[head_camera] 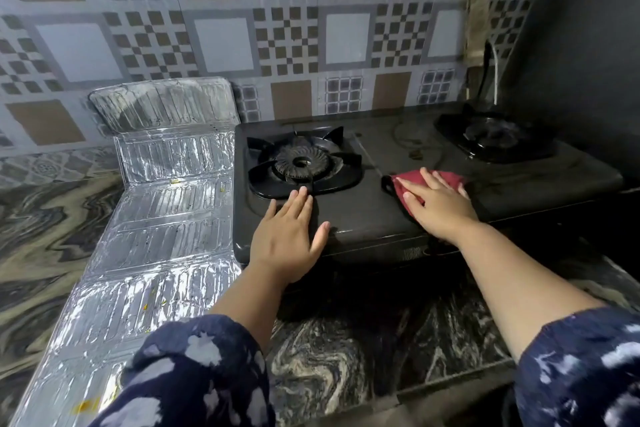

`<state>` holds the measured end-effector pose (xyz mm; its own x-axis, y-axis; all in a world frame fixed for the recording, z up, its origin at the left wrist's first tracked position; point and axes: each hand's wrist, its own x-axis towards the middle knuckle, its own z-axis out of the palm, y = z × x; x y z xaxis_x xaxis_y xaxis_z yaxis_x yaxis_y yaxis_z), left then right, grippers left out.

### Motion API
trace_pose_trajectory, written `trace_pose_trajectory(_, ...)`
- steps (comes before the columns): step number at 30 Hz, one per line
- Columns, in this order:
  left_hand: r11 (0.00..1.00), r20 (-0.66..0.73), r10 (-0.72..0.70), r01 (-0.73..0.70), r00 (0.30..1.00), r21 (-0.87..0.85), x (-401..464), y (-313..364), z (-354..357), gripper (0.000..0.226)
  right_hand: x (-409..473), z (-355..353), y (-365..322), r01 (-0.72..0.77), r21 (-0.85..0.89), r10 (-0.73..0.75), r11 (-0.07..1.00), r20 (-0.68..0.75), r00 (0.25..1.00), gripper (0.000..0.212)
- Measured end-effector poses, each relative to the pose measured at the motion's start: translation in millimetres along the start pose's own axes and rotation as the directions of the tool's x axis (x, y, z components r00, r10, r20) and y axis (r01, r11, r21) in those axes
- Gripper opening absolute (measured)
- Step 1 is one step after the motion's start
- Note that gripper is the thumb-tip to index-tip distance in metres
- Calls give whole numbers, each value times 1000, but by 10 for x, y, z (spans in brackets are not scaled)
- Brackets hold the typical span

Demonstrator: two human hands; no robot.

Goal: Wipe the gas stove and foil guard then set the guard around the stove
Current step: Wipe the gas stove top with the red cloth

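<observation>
Wiping stove (363, 218): right hand (438, 203) flat, pressing cloth (446, 178) between burners; left hand (289, 236) open, steadying front; guard (166, 191) flat, left; advise firm overlapping strokes

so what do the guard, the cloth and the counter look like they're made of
Guard: thin aluminium foil, by its bright crinkled shine and pressed ribs, with yellowish spots.
Cloth: soft woven fabric, dark red and matte, bunching under the right hand.
Counter: polished stone, probably granite or marble, judging by swirling black, white and tan veins; could be a printed surface.
</observation>
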<state>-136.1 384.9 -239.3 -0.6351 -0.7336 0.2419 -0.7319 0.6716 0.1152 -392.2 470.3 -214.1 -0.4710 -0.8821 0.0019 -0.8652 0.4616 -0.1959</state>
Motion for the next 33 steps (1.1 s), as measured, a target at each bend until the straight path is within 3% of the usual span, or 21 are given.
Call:
trace_pose_trajectory(3,999,-5,-32,32,999,28,30,39,-37,90,6,38,-43,14,-9,-14,1000,-37,999,44)
trace_pose_trajectory(6,994,-116,-94,100,989,43,105,247,-37,81,33,50,-12,73,-21,-75,997,-73,995,45)
trace_pose_trajectory(9,963,-248,-266,269,932,-23,142,607,39,65,61,22,106,177,6,-176,984,-58,983,44)
trace_pose_trajectory(12,931,-236,-364,360,901,-61,230,991,130,59,133,-60,332,218,54,-218,974,-15,976,43)
trace_pose_trajectory(19,994,-146,-93,84,985,-64,752,1926,241,47,289,-199,1102,230,74,-228,970,-35,973,42)
trace_pose_trajectory(22,997,-92,-36,29,995,-75,890,2097,242,45,298,-239,1339,228,76,-225,971,-54,973,42)
trace_pose_trajectory(27,997,-19,-30,28,999,-76,1057,2142,237,48,345,-239,1549,229,93,-218,969,-117,969,42)
trace_pose_trajectory(33,996,-27,-71,69,997,-49,1162,2179,202,52,474,-408,2145,74,54,-71,996,-60,996,45)
